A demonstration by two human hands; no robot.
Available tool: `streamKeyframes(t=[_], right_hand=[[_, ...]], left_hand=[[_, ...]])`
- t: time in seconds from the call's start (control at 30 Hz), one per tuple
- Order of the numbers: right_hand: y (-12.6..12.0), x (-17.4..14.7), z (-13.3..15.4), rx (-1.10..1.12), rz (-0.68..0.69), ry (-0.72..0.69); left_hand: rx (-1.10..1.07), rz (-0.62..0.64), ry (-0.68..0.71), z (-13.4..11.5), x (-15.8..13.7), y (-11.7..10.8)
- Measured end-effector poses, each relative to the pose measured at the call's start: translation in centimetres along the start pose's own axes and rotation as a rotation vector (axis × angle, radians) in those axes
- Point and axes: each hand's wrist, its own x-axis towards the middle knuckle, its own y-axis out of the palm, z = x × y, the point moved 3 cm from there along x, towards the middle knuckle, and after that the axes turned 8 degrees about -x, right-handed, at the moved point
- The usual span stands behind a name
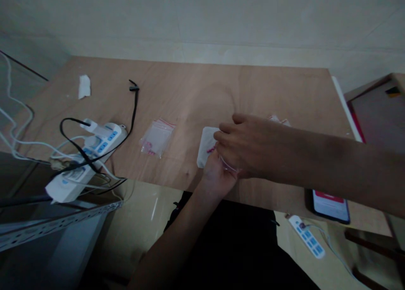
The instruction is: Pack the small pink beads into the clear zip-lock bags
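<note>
My left hand (217,175) is closed, palm turned up, near the table's front edge. Its fingers hold what looks like a small clear zip bag (229,167), with only a pale pinkish rim showing. Over it reaches my right hand (238,144), fingers curled in; whatever they pinch is hidden behind them. A small white tray (205,140) lies just left of both hands, partly covered by them. Small dark pink pieces (211,149) rest on the tray. Farther left lies a clear zip bag (160,137) with a red seal and a few pink pieces in its lower corner.
A white power strip (71,182) with tangled cables sits at the table's left. More clear bags (279,120) show behind my right forearm. At the front right lies a phone (330,205); below it, another power strip (306,236). A white scrap (84,86) lies back left.
</note>
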Motion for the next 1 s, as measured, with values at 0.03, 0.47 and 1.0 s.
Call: streamKeyframes(t=[0.03, 0.47, 1.0], right_hand=[[-0.5, 0.2, -0.1, -0.036, 0.051, -0.044], [-0.3, -10.5, -3.8, -0.072, -0.307, 0.759], [8.5, -11.5, -5.8, -0.207, -0.066, 1.142]], left_hand=[[-0.027, -0.009, -0.027, 0.0, 0.3, 0.0], [0.591, 0.049, 0.346, -4.3, 1.7, 0.8], [1.865, 0.243, 0.876, -1.6, 5.0, 0.1]])
